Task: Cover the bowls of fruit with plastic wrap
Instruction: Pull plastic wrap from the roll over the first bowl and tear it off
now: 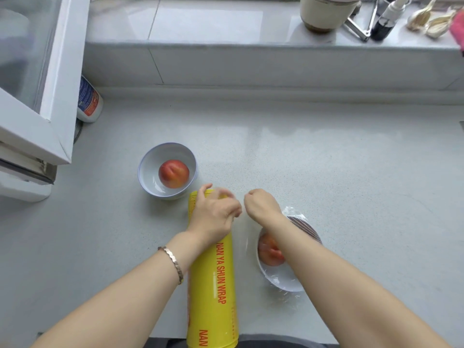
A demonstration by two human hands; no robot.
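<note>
- My view is head-mounted and looks down over both forearms onto a grey counter [326, 159].
- The left hand [216, 212] sits over the far end of the yellow roll of plastic wrap [212, 277]. Its thumb is on the roll's left side and its fingers [224, 197] curl over the right side. The fingers are blurred, so I read a grip but not each fingertip.
- From under those fingers the roll lies flat and runs back toward me, past the near counter edge.
- The right hand [261, 204] is just right of the left fingers, with a narrow gap between them. Its fingers are curled tight into the palm, knuckles up.
- A faint film edge [247, 237] shows on my side of the right fingers, between the roll and the covered bowl. I cannot tell whether those fingers pinch it.
- The covered bowl [283, 282] sits toward me from the right fingers, partly under that forearm. Wrap is stretched over its rim and bunched at the edges, with a wrapped peach [268, 252] inside.
- The open bowl [150, 177] is beyond and left of the left thumb, close to the roll's far end, and I cannot tell if they touch. A bare peach [173, 173] rests in it.
- A metal bracelet [173, 262] is on the left wrist.
- A white bottle [89, 101] stands well beyond and left of the left fingers, by the window frame [57, 79].
</note>
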